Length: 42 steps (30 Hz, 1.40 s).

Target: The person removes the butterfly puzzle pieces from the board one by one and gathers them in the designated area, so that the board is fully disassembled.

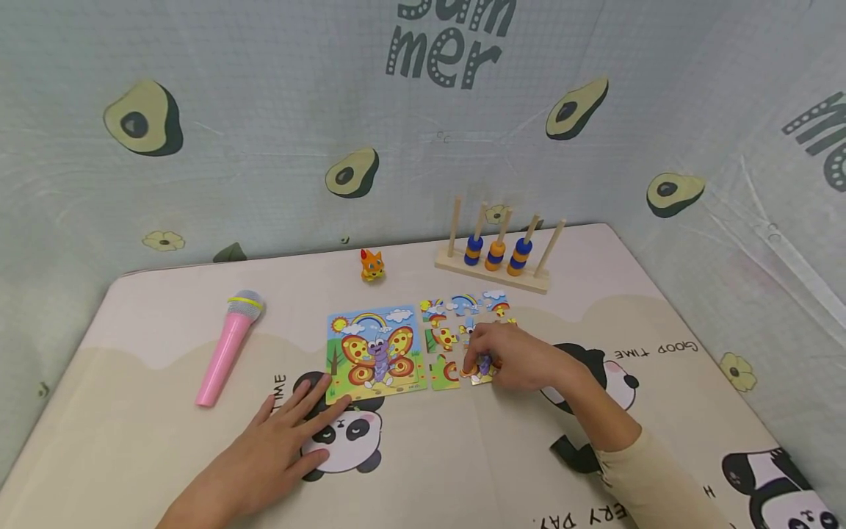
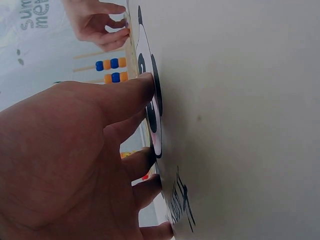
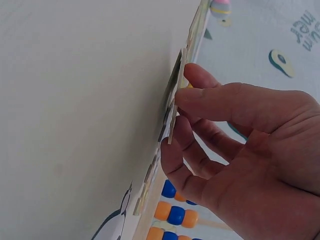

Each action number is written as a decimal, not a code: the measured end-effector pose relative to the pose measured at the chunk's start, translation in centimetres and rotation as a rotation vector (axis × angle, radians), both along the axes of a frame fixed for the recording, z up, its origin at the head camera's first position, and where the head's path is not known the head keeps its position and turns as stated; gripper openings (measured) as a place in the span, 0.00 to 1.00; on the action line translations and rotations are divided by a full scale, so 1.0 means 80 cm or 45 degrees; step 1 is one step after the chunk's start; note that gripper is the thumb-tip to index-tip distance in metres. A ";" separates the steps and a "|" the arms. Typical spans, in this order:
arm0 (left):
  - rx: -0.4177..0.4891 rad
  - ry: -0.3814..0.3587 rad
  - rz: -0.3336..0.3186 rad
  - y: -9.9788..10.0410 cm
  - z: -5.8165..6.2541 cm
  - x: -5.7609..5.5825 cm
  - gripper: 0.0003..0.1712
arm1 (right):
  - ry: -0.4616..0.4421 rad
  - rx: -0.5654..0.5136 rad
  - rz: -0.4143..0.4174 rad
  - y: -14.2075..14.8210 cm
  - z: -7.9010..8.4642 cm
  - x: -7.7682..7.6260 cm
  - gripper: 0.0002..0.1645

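Observation:
My right hand [image 1: 518,356] pinches a puzzle piece [image 3: 176,95] between thumb and fingers; the right wrist view has it edge-on, tilted up off the tablecloth. Around that hand lie loose puzzle pieces [image 1: 445,373] in rough rows, some hidden beneath the fingers. To their left is a square butterfly picture board [image 1: 410,382] with a rainbow and a sun. My left hand [image 1: 271,448] rests spread on the tablecloth, its fingertips right at the board's lower left corner. In the left wrist view, the left hand's fingers [image 2: 132,95] press down on the cloth.
Left of the board lies a pink toy microphone [image 1: 228,345]. A small orange animal figure [image 1: 372,266] stands behind the board. At the back right is a wooden peg rack [image 1: 492,273] with blue and orange rings. A printed curtain [image 1: 264,110] hangs along the table's far edge.

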<state>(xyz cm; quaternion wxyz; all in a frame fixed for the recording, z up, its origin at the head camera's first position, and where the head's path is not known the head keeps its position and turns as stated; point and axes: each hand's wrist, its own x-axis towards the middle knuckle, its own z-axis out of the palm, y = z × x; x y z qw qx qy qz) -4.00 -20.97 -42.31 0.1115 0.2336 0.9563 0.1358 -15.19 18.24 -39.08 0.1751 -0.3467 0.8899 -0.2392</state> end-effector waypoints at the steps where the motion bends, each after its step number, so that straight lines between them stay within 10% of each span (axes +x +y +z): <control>1: 0.004 0.002 0.000 0.000 0.000 0.000 0.40 | 0.002 0.001 0.002 0.000 0.000 0.000 0.30; 26: 0.008 -0.024 0.003 0.000 0.002 0.001 0.39 | -0.005 -0.030 -0.028 -0.009 0.006 0.004 0.22; 42: 0.024 -0.021 -0.010 -0.002 0.004 0.000 0.39 | -0.012 -0.025 0.032 -0.084 0.008 -0.006 0.26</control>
